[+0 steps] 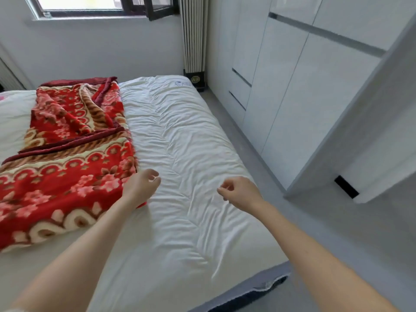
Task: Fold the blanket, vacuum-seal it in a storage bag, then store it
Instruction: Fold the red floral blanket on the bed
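Blanket (pixel 67 167) lies loosely folded beside the left hand

The red, flower-patterned blanket is spread in rumpled layers on the bed (pixel 191 136), stretching away from the left hand (pixel 142 185) towards the person's left and ahead of it. Its dark red hem runs across the fabric beyond the hand. The near right edge of the blanket sits just under the left wrist; whether the wrist touches the cloth cannot be told.

The left hand hangs with its fingers (pixel 155 177) loosely curled over the white sheet, holding nothing. The right hand (pixel 239 190) is well apart from it, further right over the creased sheet, its fingers also loosely curled and holding nothing. Bare wrinkled sheet lies between the two hands.

Beyond the right hand, across a strip of grey floor (pixel 265 176), stands a white wardrobe (pixel 292 97). Ahead of both hands, past the end of the bed, are a ribbed radiator (pixel 194 34) and a window (pixel 85 5).
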{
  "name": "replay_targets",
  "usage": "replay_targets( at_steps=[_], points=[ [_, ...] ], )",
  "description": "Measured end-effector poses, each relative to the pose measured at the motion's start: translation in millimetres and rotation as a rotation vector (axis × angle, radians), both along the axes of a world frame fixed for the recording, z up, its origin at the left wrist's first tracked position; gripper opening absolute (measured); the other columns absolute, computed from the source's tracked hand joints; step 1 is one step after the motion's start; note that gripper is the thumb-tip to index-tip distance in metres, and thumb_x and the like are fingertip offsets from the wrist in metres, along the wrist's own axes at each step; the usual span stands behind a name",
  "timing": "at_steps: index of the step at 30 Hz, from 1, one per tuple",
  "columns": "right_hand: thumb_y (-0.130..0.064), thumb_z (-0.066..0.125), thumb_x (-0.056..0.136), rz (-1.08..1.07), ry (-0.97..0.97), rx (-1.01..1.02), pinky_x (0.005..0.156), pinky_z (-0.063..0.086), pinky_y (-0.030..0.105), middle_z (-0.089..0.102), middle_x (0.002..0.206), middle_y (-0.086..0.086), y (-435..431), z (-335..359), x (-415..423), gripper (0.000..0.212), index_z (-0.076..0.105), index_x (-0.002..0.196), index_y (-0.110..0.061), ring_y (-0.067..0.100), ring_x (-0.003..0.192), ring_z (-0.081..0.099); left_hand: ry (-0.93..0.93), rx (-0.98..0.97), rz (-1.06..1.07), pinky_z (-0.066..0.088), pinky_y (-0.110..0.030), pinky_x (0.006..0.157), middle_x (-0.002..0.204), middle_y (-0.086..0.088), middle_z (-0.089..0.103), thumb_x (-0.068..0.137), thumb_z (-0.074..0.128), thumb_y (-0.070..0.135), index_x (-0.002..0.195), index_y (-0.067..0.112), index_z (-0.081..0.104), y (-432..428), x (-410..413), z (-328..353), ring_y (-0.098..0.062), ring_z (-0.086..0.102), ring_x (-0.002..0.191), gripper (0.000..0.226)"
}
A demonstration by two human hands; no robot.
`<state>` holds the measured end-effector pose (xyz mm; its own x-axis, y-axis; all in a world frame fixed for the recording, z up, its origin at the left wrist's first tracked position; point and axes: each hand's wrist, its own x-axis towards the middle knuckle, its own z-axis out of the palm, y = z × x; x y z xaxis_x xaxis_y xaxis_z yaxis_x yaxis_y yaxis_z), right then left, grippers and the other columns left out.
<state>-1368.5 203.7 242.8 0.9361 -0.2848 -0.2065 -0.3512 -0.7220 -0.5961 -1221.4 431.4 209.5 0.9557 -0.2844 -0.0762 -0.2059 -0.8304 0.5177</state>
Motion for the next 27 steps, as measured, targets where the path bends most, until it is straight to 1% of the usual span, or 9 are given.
replay_targets(
  at_steps=[3, 7, 9, 11, 14, 18, 21, 25, 27],
  points=[
    [-0.033, 0.057, 0.089, 0.014, -0.020, 0.023, 0.072, 0.046, 0.027, 0.070, 0.092, 0.001, -42, 13, -13, 0.020, 0.069, 0.090, -0.018, 0.012, 0.077, 0.057, -0.007, 0.042, -0.010, 0.043, -0.029, 0.074, 0.113, 0.003, 0.066, 0.091, 0.054, 0.033, 0.115, 0.022, 0.063, -39, -15, 13, -0.018, 0.061, 0.102, 0.028],
    [-0.033, 0.057, 0.088, 0.058, -0.040, 0.053, 0.072, 0.048, 0.028, 0.068, 0.085, -0.002, -99, 21, -11, 0.016, 0.067, 0.085, -0.021, 0.012, 0.075, 0.056, -0.014, 0.082, 0.018, 0.046, -0.033, 0.082, 0.114, 0.002, 0.066, 0.091, 0.055, 0.032, 0.117, 0.021, 0.061, -86, -9, 26, -0.020, 0.059, 0.105, 0.029],
    [-0.033, 0.056, 0.088, 0.097, -0.047, 0.034, 0.072, 0.047, 0.029, 0.070, 0.089, 0.000, -131, 26, -2, 0.017, 0.068, 0.086, -0.020, 0.012, 0.076, 0.056, -0.021, 0.084, 0.057, 0.047, -0.034, 0.084, 0.112, 0.001, 0.067, 0.090, 0.056, 0.032, 0.115, 0.022, 0.062, -115, 1, 27, -0.021, 0.060, 0.103, 0.028],
    [-0.033, 0.057, 0.088, 0.132, -0.059, 0.040, 0.074, 0.049, 0.030, 0.070, 0.091, 0.001, -166, 30, 11, 0.014, 0.065, 0.082, -0.023, 0.013, 0.076, 0.056, -0.016, 0.068, 0.083, 0.047, -0.034, 0.085, 0.111, 0.000, 0.067, 0.089, 0.056, 0.033, 0.115, 0.022, 0.062, -152, 13, 27, -0.022, 0.060, 0.102, 0.028],
    [-0.033, 0.057, 0.087, 0.174, -0.075, 0.024, 0.074, 0.048, 0.030, 0.070, 0.088, -0.001, -221, 36, 32, 0.012, 0.062, 0.079, -0.026, 0.015, 0.078, 0.058, -0.005, 0.052, 0.114, 0.043, -0.032, 0.085, 0.112, -0.002, 0.066, 0.089, 0.057, 0.031, 0.117, 0.022, 0.062, -218, 34, 25, -0.022, 0.060, 0.104, 0.030],
    [-0.035, 0.058, 0.088, 0.240, -0.069, -0.013, 0.070, 0.040, 0.026, 0.070, 0.090, -0.002, -296, 44, 61, 0.013, 0.065, 0.081, -0.027, 0.016, 0.092, 0.060, 0.038, 0.041, 0.154, 0.041, -0.030, 0.081, 0.116, -0.002, 0.064, 0.089, 0.057, 0.031, 0.119, 0.022, 0.060, -300, 56, 29, -0.022, 0.058, 0.106, 0.032],
    [-0.034, 0.057, 0.088, 0.270, -0.076, 0.002, 0.070, 0.043, 0.026, 0.070, 0.093, -0.002, -349, 50, 91, 0.019, 0.070, 0.090, -0.020, 0.014, 0.088, 0.060, 0.056, 0.018, 0.203, 0.041, -0.029, 0.080, 0.116, -0.001, 0.064, 0.089, 0.056, 0.032, 0.118, 0.023, 0.061, -350, 72, 37, -0.021, 0.058, 0.106, 0.031],
    [-0.034, 0.056, 0.089, 0.360, -0.056, -0.002, 0.075, 0.045, 0.029, 0.070, 0.095, -0.001, -411, 52, 141, 0.021, 0.070, 0.092, -0.019, 0.015, 0.088, 0.060, 0.058, -0.029, 0.295, 0.044, -0.032, 0.085, 0.113, 0.002, 0.066, 0.088, 0.056, 0.032, 0.113, 0.024, 0.063, -407, 98, 46, -0.018, 0.059, 0.101, 0.027],
    [-0.034, 0.056, 0.090, 0.416, -0.060, -0.009, 0.075, 0.045, 0.029, 0.070, 0.097, 0.000, -441, 51, 170, 0.021, 0.070, 0.091, -0.020, 0.015, 0.088, 0.059, 0.035, -0.056, 0.338, 0.045, -0.032, 0.084, 0.109, 0.003, 0.067, 0.088, 0.056, 0.031, 0.111, 0.022, 0.064, -435, 110, 49, -0.017, 0.060, 0.099, 0.026]
  ],
)
